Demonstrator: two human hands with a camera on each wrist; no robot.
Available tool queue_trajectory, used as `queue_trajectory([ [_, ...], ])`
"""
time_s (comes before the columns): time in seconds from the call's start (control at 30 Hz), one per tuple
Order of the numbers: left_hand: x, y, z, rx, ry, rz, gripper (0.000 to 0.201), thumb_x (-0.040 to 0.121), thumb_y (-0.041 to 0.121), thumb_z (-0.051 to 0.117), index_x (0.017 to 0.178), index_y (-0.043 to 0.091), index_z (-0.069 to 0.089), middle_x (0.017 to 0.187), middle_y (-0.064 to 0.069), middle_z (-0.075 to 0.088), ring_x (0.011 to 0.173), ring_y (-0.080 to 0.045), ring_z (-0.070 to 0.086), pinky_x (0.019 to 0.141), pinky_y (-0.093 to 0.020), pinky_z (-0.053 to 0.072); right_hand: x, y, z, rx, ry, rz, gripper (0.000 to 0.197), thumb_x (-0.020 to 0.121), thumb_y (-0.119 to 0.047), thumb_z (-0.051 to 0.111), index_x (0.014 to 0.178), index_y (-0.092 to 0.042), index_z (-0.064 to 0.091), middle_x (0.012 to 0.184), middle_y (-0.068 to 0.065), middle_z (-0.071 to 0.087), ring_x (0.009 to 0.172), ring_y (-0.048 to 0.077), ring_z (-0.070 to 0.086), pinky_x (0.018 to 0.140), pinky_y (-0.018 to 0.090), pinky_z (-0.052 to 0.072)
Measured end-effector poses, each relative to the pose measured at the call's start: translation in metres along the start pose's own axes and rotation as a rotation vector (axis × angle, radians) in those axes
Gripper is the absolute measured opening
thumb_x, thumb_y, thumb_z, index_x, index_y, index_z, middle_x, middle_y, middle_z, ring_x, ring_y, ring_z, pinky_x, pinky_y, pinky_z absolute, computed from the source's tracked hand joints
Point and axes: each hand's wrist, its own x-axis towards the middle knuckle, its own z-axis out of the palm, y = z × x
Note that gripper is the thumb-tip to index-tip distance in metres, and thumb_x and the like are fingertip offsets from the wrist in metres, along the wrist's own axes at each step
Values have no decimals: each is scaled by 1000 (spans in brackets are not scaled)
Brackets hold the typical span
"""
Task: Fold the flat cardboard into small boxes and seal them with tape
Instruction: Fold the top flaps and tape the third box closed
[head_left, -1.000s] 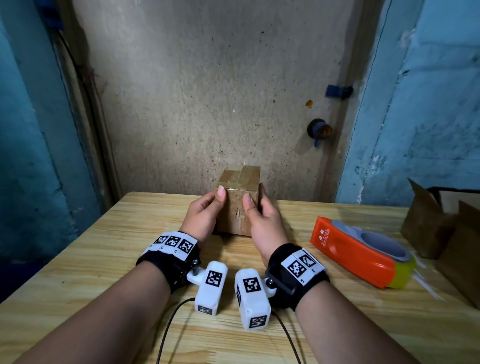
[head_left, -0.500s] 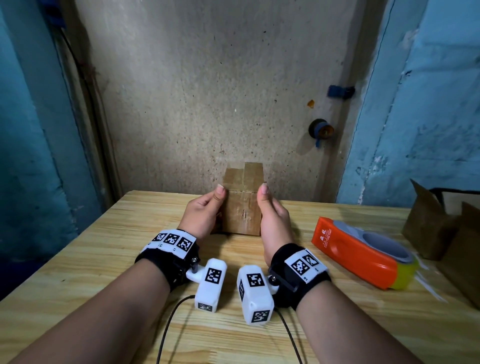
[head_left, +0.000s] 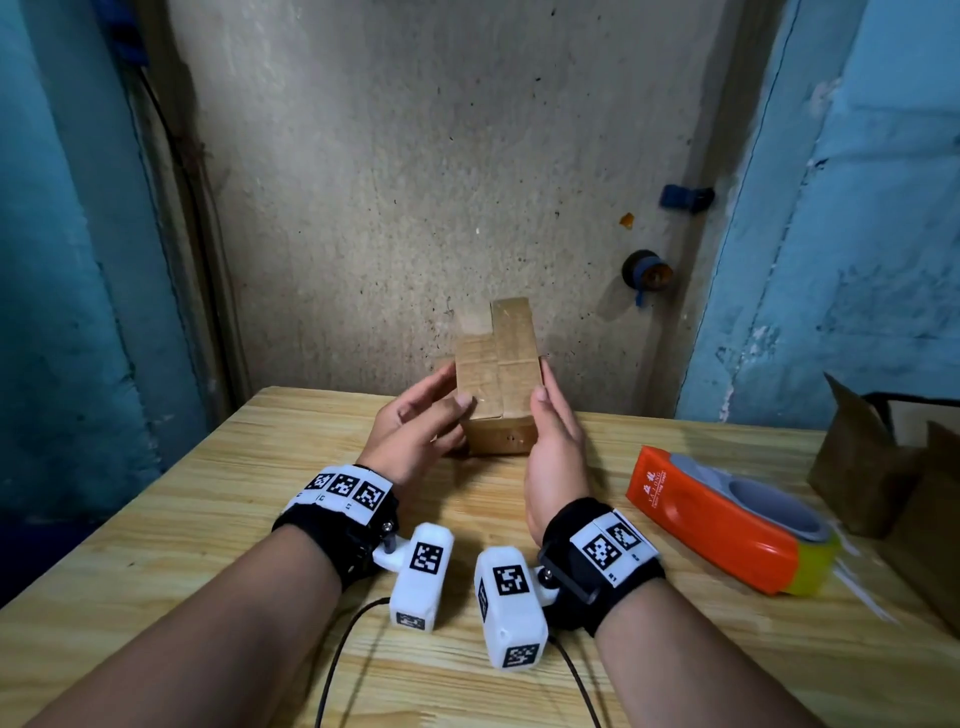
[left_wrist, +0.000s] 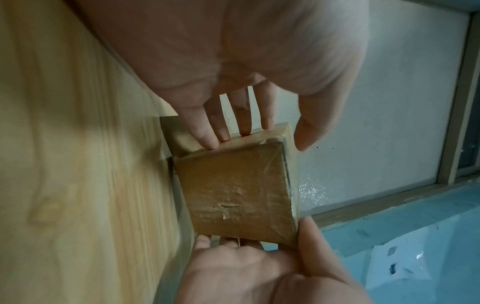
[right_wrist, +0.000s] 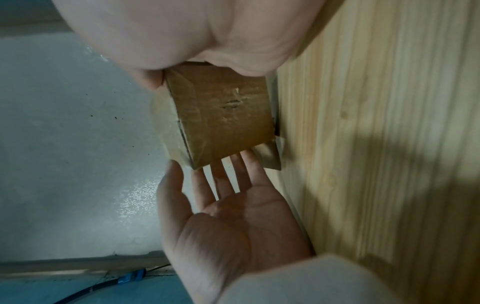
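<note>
A small brown cardboard box (head_left: 496, 384) with clear tape over its faces stands between my two hands near the far edge of the wooden table (head_left: 208, 519). My right hand (head_left: 553, 431) grips its right side, thumb on the top edge and fingers underneath. My left hand (head_left: 415, 421) lies against the left side with straight, spread fingers, and its thumb tip touches the top face. The left wrist view shows the taped face (left_wrist: 233, 191) with a small tear, and my left fingertips (left_wrist: 221, 135) on the box's side. In the right wrist view the box (right_wrist: 223, 117) sits under my right palm.
An orange and yellow tape dispenser (head_left: 717, 519) lies on the table to the right of my right hand. Open brown cardboard boxes (head_left: 872, 467) stand at the table's right edge. A rough wall rises just behind the table. Camera cables trail near the front edge.
The box has been tipped so its long taped face shows more. My left fingers have straightened away from the grip. My right hand has slid along the right side.
</note>
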Motion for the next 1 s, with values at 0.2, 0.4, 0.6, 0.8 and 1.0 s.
queue_trajectory([
  [0.2, 3, -3, 0, -8, 12, 14, 60, 83, 16, 77, 140, 17, 58, 124, 7, 73, 122, -16, 65, 104, -39, 49, -2, -3, 2, -84, -38, -12, 50, 103, -42, 59, 149, -25, 56, 132, -12, 70, 119, -6, 65, 98, 14, 50],
  [0.4, 6, -11, 0, 100, 53, 24, 61, 82, 23, 82, 138, 19, 59, 127, 6, 71, 112, -4, 68, 78, -21, 55, -3, -3, 2, -137, 35, 96, 52, 107, -57, 40, 153, -35, 48, 151, -13, 50, 137, 6, 46, 112, 30, 34],
  [0.6, 8, -12, -2, 101, 138, 1, 44, 72, 35, 89, 109, 14, 75, 104, 5, 76, 98, -7, 69, 90, -34, 59, -1, -1, 2, -135, -16, 104, 52, 105, -60, 44, 154, -42, 47, 151, -18, 52, 136, 3, 48, 111, 29, 34],
  [0.8, 10, -12, -1, 38, 107, -54, 27, 89, 38, 71, 81, 13, 75, 85, -3, 67, 87, -15, 65, 96, -44, 57, 3, 3, 1, -115, 66, 134, 43, 102, -64, 45, 139, -51, 61, 140, -12, 67, 130, 10, 62, 116, 41, 44],
  [1.0, 12, -11, -1, 79, 127, -43, 62, 75, 60, 67, 100, 4, 67, 98, -18, 63, 95, -26, 62, 91, -47, 59, -4, -7, 0, -121, -1, 104, 46, 104, -49, 56, 149, -44, 54, 146, -16, 58, 130, 3, 57, 96, 14, 48],
])
